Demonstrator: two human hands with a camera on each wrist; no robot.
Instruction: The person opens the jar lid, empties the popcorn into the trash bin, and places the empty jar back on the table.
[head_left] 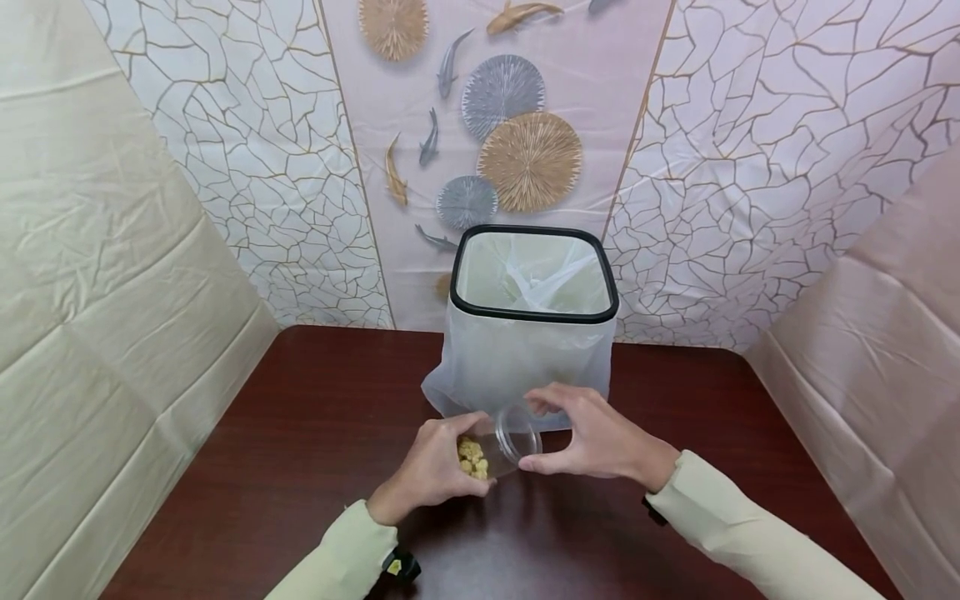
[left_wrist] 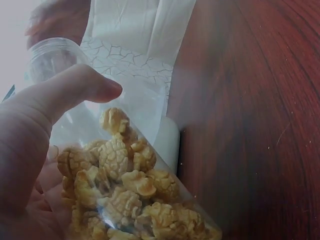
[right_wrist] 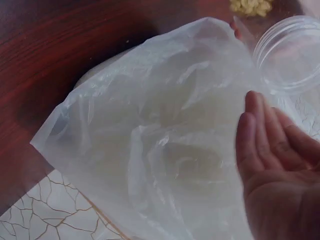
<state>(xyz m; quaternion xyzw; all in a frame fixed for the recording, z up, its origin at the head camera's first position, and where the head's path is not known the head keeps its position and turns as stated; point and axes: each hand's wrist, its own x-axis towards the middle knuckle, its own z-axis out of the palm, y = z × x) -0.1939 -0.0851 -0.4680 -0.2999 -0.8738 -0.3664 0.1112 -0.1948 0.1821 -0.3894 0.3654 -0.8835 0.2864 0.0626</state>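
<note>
My left hand grips a clear jar that lies tilted above the table, its mouth towards the right. Knobbly yellow-brown popcorn is gathered near the jar's bottom end. No lid shows on the threaded mouth. My right hand is beside that mouth with relaxed fingers and holds nothing; its thumb tip looks close to the rim, and whether it touches I cannot tell. In the right wrist view, the fingers are extended and apart from the jar.
Just beyond both hands stands a bin with a black rim and a translucent white liner folded over its outside. It rests on a dark red-brown table. A patterned backdrop rises behind, with pale cloth at both sides.
</note>
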